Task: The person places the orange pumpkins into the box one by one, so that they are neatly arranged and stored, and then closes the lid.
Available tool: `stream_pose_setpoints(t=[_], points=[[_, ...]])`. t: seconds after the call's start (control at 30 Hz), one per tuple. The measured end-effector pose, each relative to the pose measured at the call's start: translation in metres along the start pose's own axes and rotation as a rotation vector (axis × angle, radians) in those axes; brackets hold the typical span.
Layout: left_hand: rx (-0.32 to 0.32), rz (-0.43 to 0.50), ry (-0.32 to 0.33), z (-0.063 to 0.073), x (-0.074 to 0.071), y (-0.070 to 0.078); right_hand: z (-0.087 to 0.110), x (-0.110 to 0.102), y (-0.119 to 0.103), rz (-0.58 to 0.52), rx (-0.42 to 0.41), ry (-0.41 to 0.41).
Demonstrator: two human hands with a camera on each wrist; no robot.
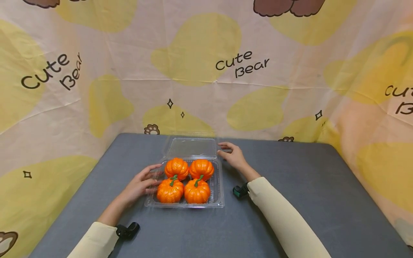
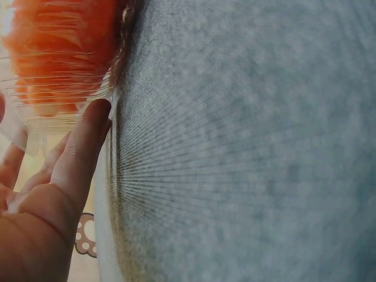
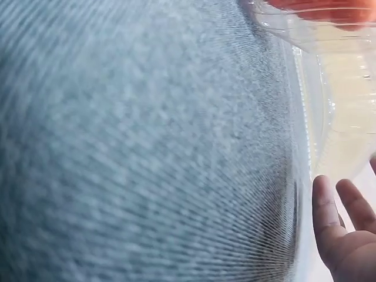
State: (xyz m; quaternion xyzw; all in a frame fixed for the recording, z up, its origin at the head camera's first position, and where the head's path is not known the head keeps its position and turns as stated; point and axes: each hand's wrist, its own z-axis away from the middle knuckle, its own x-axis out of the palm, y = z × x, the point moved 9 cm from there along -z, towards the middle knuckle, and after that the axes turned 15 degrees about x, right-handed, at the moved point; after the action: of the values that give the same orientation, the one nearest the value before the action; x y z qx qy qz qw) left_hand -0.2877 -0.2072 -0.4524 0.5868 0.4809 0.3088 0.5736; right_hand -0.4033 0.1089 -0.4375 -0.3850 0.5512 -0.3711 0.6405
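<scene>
A clear plastic clamshell box [image 1: 217,205] lies with its lid [image 1: 193,147] folded back, away from me. Several orange toy pumpkins with green stems fill its base, among them a front-left pumpkin [image 1: 169,191] and a back-right pumpkin [image 1: 202,168]. My left hand [image 1: 139,184] is at the box's left side, fingers extended; in the left wrist view a fingertip [image 2: 97,113] meets the ribbed plastic wall. Beside the lid's right edge is my right hand [image 1: 233,156], fingers loosely extended and holding nothing. Whether it touches the lid is unclear.
The box stands on a grey cloth-covered table [image 1: 303,190], toward its far edge. Behind and at the sides hangs a printed curtain [image 1: 200,64] with yellow patches and lettering. Each wrist wears a black device, such as the right wrist device [image 1: 240,191].
</scene>
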Motion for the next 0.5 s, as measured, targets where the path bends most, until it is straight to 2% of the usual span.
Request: stream_pose_setpoints(t=[0.17,0.5], points=[[0.002,-0.004,-0.001,0.0002,0.0005,0.0011,0.0016,0.0037,0.0003,-0.027,0.007,-0.030],[0.002,-0.002,0.002,-0.0004,0.0005,0.0008,0.0035,0.0032,-0.0005,0.027,0.032,-0.019]])
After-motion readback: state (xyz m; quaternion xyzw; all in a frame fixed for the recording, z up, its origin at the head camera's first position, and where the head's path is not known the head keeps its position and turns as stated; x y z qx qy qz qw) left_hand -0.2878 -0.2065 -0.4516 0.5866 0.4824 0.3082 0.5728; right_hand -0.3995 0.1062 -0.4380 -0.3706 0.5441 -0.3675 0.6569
